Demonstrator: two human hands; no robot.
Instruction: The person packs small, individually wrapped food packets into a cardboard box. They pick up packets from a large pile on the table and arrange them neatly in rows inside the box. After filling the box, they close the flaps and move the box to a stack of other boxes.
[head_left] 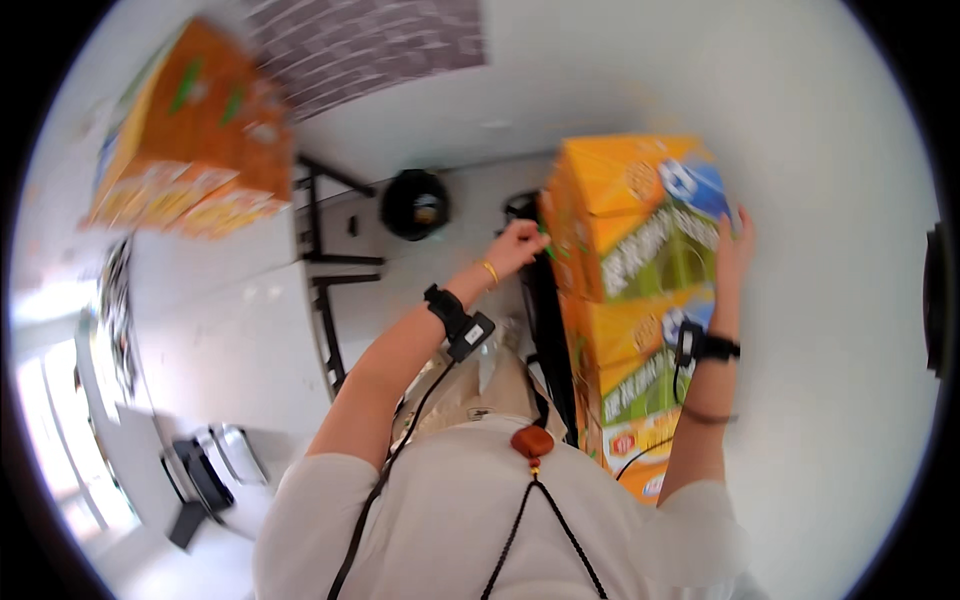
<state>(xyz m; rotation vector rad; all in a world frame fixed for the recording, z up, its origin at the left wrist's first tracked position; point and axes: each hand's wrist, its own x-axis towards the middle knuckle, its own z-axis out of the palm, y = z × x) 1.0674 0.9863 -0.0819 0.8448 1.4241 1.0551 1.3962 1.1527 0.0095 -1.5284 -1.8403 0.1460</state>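
Observation:
A yellow, orange and green carton [650, 215] lies at the top of a row of similar cartons, right of centre. At its left side is my left hand [519, 246], fingers curled closed at a small green carry handle [544, 240]; blur softens the exact grip. My right hand [735, 245] rests along the carton's right edge with its fingers stretched out and apart. Part of the right palm is hidden. Below the first carton sits a second one [615, 330] of the same print, and another yellow-and-white carton [622, 440] shows nearer my body.
A white table [220, 300] with black legs stands left, bearing several orange cartons [205, 130]. A black bin [415, 204] is on the floor by the far wall. A black frame [547, 330] runs beside the carton row. A pale wall [830, 300] is close on the right.

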